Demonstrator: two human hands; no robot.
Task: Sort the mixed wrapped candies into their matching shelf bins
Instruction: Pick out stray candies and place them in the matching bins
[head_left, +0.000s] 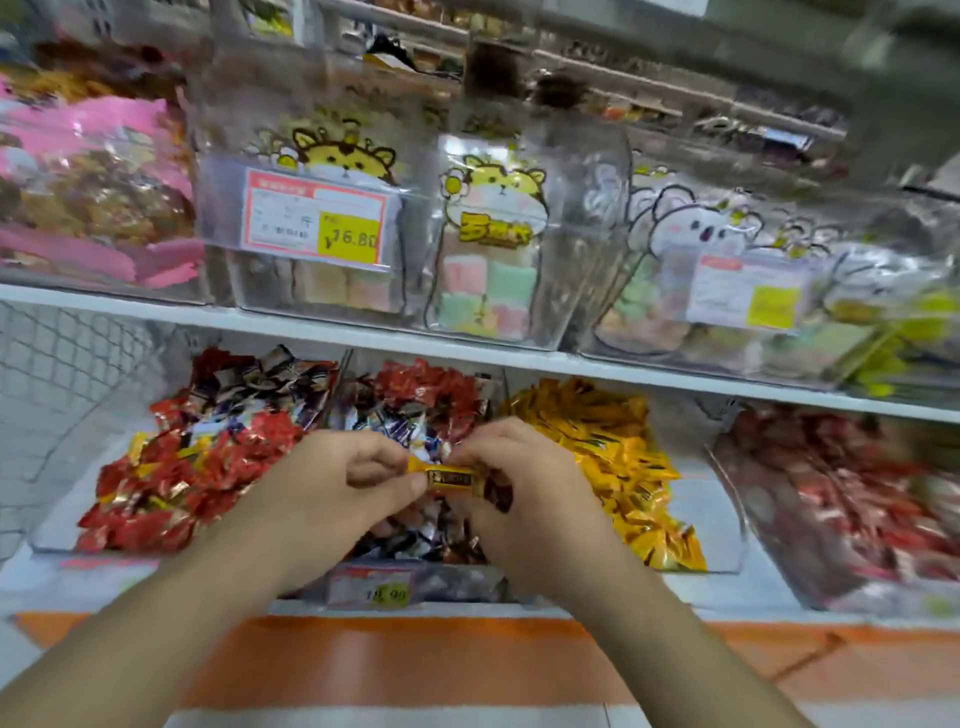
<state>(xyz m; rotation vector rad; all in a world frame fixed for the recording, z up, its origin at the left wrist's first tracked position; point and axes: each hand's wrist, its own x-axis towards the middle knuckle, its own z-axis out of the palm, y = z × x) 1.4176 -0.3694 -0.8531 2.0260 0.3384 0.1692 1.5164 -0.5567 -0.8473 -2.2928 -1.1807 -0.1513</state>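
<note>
White shelf (332, 327) w/ clear bins; both hands' fingers (382, 465) pinching yellow candy (453, 477)

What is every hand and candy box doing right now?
Left hand: pinching one end of the yellow candy.
Right hand: pinching its other end.
Yellow candy: wrapped, held above the middle bin.
Middle bin: mixed wrappers, red and blue-white.
Left bin: mostly red candies, some yellow and dark ones mixed in.
Yellow bin: filled with yellow candies.
Far right bin: red candies, blurred.
</note>
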